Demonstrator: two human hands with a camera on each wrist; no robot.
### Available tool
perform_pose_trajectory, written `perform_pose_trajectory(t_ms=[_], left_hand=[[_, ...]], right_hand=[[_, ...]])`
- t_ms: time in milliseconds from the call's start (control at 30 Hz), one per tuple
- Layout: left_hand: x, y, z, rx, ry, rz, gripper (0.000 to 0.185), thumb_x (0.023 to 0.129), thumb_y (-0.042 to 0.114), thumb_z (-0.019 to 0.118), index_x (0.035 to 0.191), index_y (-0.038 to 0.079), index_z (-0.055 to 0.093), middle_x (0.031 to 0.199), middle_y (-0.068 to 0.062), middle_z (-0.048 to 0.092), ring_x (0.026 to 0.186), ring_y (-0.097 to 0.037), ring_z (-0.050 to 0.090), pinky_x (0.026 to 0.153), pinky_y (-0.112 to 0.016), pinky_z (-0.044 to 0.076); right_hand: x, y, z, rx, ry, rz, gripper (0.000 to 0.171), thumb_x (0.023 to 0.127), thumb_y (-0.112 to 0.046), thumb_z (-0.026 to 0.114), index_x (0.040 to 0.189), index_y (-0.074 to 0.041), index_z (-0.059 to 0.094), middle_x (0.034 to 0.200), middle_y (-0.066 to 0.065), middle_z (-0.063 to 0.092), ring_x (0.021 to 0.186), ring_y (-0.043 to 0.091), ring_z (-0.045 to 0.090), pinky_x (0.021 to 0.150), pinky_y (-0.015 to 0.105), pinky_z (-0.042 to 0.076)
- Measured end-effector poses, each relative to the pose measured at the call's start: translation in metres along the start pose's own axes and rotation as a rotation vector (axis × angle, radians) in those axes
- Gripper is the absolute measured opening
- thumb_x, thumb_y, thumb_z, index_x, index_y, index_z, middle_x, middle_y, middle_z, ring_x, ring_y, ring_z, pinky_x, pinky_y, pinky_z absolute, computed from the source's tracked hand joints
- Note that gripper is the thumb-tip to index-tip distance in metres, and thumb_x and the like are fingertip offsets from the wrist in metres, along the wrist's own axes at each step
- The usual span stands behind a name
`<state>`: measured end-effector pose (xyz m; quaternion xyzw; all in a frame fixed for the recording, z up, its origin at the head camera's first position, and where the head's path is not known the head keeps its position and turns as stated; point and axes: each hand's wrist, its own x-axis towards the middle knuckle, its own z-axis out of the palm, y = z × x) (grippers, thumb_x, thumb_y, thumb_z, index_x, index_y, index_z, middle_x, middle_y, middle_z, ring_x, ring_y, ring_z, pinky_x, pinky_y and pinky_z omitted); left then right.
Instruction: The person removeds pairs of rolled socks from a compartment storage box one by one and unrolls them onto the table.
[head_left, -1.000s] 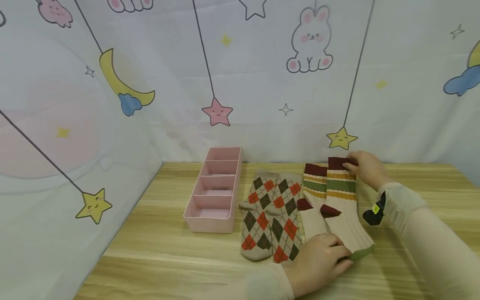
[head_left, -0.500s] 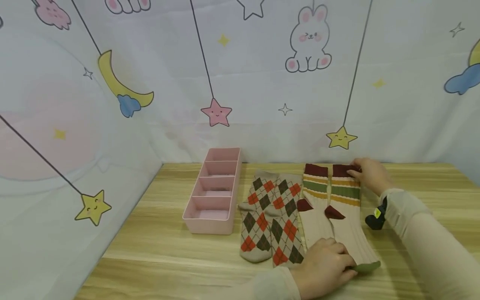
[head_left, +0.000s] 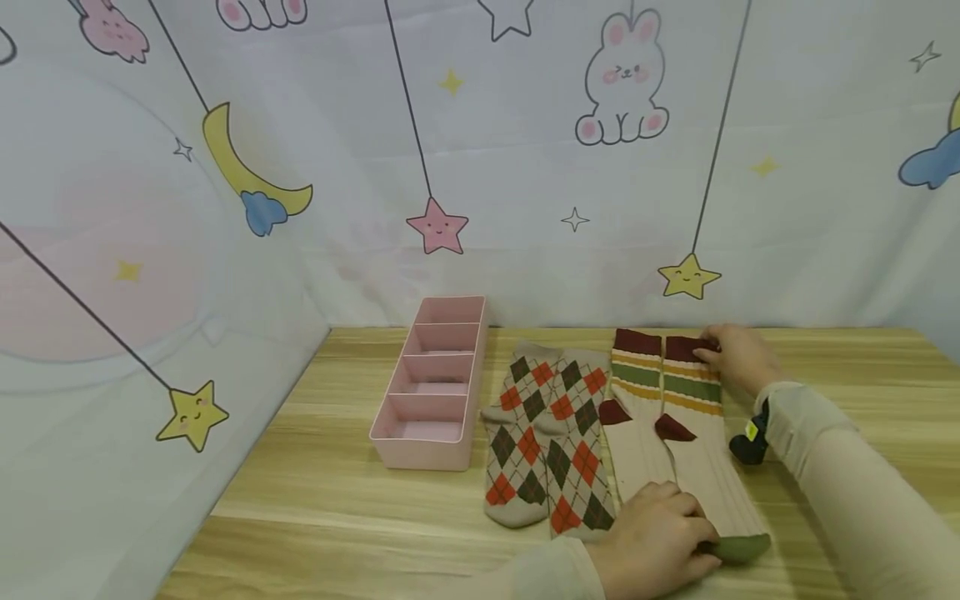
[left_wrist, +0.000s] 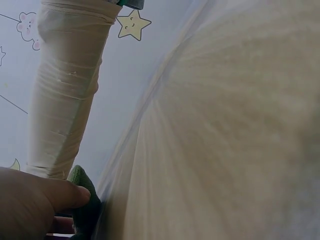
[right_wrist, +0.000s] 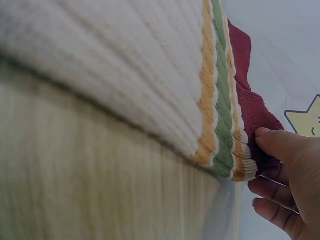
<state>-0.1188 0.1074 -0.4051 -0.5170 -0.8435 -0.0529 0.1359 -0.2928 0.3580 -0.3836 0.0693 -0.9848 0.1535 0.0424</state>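
Two cream socks with striped tops lie side by side on the table. My right hand (head_left: 742,358) pinches the maroon cuff of the right striped sock (head_left: 705,467), thumb on top and fingers beneath, as the right wrist view shows. At its other end, my left hand (head_left: 656,537) pinches the green toe (left_wrist: 85,200) between thumb and fingers. The left striped sock (head_left: 637,450) lies flat alongside, its toe hidden behind my left hand. Further left, a pair of argyle socks (head_left: 551,442) in beige, red and dark green lies flat, one partly over the other.
A pink divided box (head_left: 427,454) with several compartments stands left of the argyle socks. Behind the wooden table (head_left: 315,500) hangs a white cloth (head_left: 510,275) printed with stars and a rabbit. A black wrist-worn device (head_left: 750,442) shows under my right sleeve.
Both hands have drawn the right striped sock toward me and slightly right, off the left striped sock, so the two now lie side by side. The argyle socks and box have stayed put.
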Motion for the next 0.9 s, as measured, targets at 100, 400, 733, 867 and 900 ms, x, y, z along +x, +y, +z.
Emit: perform_pose_trajectory(t_ms=[100, 400, 733, 867, 900], left_hand=[[0.000, 0.000, -0.001, -0.002, -0.007, 0.005, 0.020, 0.089, 0.048, 0.062, 0.102, 0.037, 0.072, 0.097, 0.020, 0.063, 0.086, 0.005, 0.049, 0.075, -0.007, 0.033], [0.000, -0.005, -0.003, -0.018, -0.011, -0.020, 0.021, 0.087, 0.051, 0.064, 0.101, 0.037, 0.071, 0.096, 0.021, 0.062, 0.085, 0.005, 0.049, 0.071, -0.007, 0.030], [0.000, -0.013, -0.005, -0.020, 0.026, -0.041, 0.022, 0.086, 0.049, 0.066, 0.102, 0.035, 0.071, 0.096, 0.020, 0.063, 0.087, 0.004, 0.051, 0.072, -0.007, 0.031], [-0.002, -0.018, -0.010, -0.032, 0.024, -0.057, 0.024, 0.087, 0.048, 0.065, 0.105, 0.033, 0.071, 0.098, 0.018, 0.063, 0.089, 0.003, 0.053, 0.074, -0.008, 0.033], [-0.003, -0.020, -0.011, -0.032, 0.025, -0.062, 0.025, 0.087, 0.048, 0.065, 0.105, 0.033, 0.071, 0.099, 0.018, 0.063, 0.090, 0.003, 0.053, 0.075, -0.008, 0.034]], right_hand=[[-0.001, 0.002, 0.002, -0.013, -0.008, 0.005, 0.031, 0.092, -0.021, 0.063, 0.106, 0.006, 0.062, 0.091, 0.021, 0.066, 0.081, 0.033, 0.060, 0.073, 0.049, 0.048], [-0.003, 0.005, 0.001, -0.003, -0.016, 0.020, 0.034, 0.093, -0.021, 0.062, 0.111, 0.008, 0.060, 0.101, 0.027, 0.064, 0.094, 0.042, 0.061, 0.081, 0.056, 0.047], [-0.005, 0.003, -0.002, 0.014, -0.013, 0.049, 0.039, 0.095, -0.024, 0.058, 0.116, 0.008, 0.057, 0.115, 0.032, 0.058, 0.103, 0.048, 0.056, 0.087, 0.059, 0.045], [-0.007, -0.002, -0.004, 0.025, 0.000, 0.019, 0.043, 0.095, -0.028, 0.058, 0.119, 0.009, 0.057, 0.116, 0.033, 0.058, 0.103, 0.049, 0.056, 0.086, 0.060, 0.045], [-0.007, -0.003, -0.004, 0.028, 0.004, 0.008, 0.045, 0.095, -0.029, 0.058, 0.120, 0.009, 0.057, 0.116, 0.033, 0.058, 0.103, 0.050, 0.056, 0.086, 0.060, 0.045]])
